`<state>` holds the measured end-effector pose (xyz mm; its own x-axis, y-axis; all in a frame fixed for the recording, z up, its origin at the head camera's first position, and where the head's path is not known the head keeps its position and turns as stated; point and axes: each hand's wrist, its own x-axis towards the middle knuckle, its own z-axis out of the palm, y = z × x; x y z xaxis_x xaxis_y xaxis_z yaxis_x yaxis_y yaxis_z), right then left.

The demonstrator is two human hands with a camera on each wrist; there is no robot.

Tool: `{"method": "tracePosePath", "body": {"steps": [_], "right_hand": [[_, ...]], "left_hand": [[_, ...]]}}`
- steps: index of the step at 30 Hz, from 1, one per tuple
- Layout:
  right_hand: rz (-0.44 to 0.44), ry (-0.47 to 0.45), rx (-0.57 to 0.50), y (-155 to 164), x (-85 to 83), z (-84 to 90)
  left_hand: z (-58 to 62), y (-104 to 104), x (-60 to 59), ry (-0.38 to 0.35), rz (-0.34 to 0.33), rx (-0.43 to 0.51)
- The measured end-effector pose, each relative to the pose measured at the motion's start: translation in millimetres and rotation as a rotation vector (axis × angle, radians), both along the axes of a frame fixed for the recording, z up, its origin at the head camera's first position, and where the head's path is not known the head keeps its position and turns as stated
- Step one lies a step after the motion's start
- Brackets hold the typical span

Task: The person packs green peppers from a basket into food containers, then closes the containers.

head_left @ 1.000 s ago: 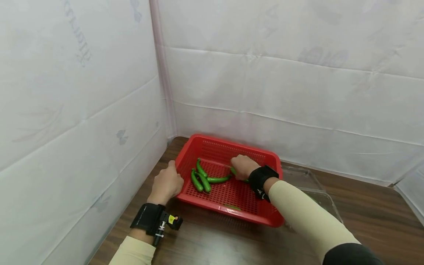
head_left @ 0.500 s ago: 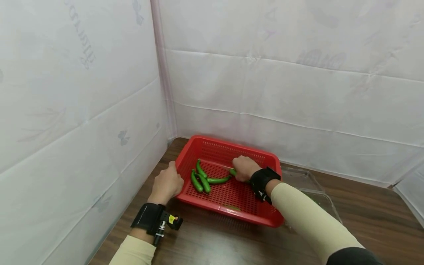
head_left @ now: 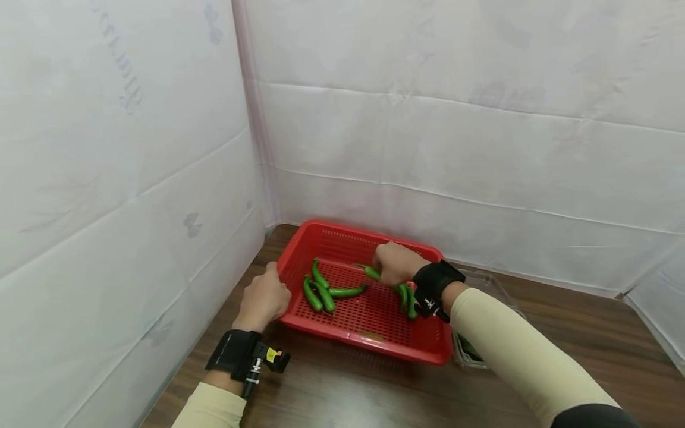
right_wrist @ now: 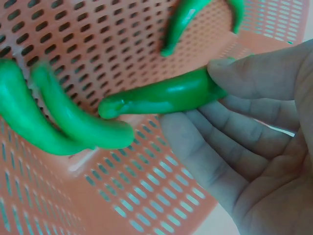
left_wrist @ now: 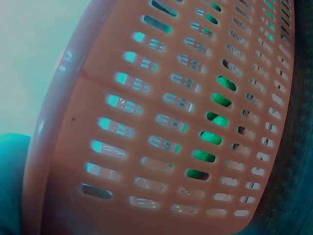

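A red perforated plastic basket [head_left: 374,351] sits on the table, with several green chili peppers [head_left: 324,296] on the left part of its floor. My left hand [head_left: 264,300] grips the basket's left rim, the fingertips hidden from the head camera. Inside the basket, towards its back right, my right hand [head_left: 400,264] pinches one green chili pepper [right_wrist: 161,95] between thumb and fingers. The chili's blunt end points away from the palm in the right wrist view. Two more chilies [head_left: 408,302] lie under the right wrist, side by side near the basket's right wall.
A clear plastic box [head_left: 471,353] with something green inside stands against the basket's right side, partly behind the right forearm. White sheeting [head_left: 428,142] rises close behind and to the left. Brown wooden tabletop [head_left: 342,395] runs in front of the basket.
My right hand has come up slightly with the chili, uncovering two chilies beneath the wrist. The left hand keeps its place on the rim. The head view has shifted a little.
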<state>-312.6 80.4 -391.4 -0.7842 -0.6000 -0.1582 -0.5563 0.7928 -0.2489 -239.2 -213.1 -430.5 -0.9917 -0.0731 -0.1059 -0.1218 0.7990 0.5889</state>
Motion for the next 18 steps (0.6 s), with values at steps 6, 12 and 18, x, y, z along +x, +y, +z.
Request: {"method": "tracePosePath", "body": {"steps": [6, 12, 18], "right_hand": [[0.053, 0.004, -0.035, 5, 1.2, 17.3], [0.044, 0.007, -0.016, 10, 7.8, 30.9], [0.024, -0.027, -0.027, 20, 14.9, 41.0]], "left_hand": [[-0.2, -3, -3.0, -0.013, 0.001, 0.011], [-2.6, -7, -5.8, -0.013, -0.007, -0.008], [-3.2, -11, -9.2, -0.014, -0.019, -0.003]]}}
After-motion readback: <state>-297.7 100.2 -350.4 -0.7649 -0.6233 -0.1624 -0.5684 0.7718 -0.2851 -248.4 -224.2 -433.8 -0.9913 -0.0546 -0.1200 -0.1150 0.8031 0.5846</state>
